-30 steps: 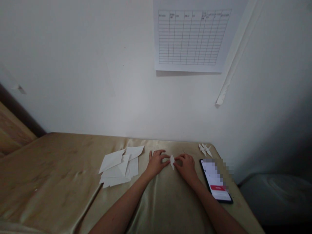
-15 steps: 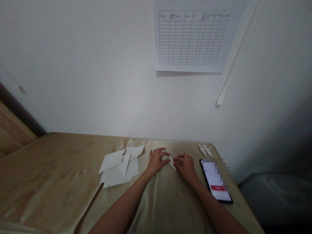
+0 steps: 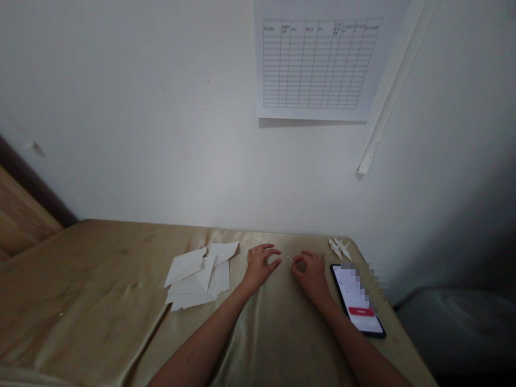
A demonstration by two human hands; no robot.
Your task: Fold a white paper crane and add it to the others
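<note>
My right hand (image 3: 312,274) pinches a small piece of folded white paper (image 3: 287,258) between thumb and fingertips. Only a thin pale edge of the paper shows, pointing left. Just left of it, my left hand (image 3: 260,267) is open, thumb and forefinger curved apart with nothing between them. Further left lies a loose pile of white paper sheets (image 3: 193,279), overlapping at odd angles. Beyond my right hand, near the back right corner, are small folded paper figures (image 3: 339,248) with pointed ends.
A phone (image 3: 355,301) with a lit, partly blurred screen lies right of my right forearm. A shiny tan cloth (image 3: 105,279) covers the table, which meets a white wall (image 3: 161,134). A printed table sheet (image 3: 320,64) hangs there. Something dark (image 3: 455,322) stands beyond the right edge.
The folded paper has turned from showing a flat face to a thin edge. My right hand has shifted slightly right and up with it; my left fingertips no longer touch it.
</note>
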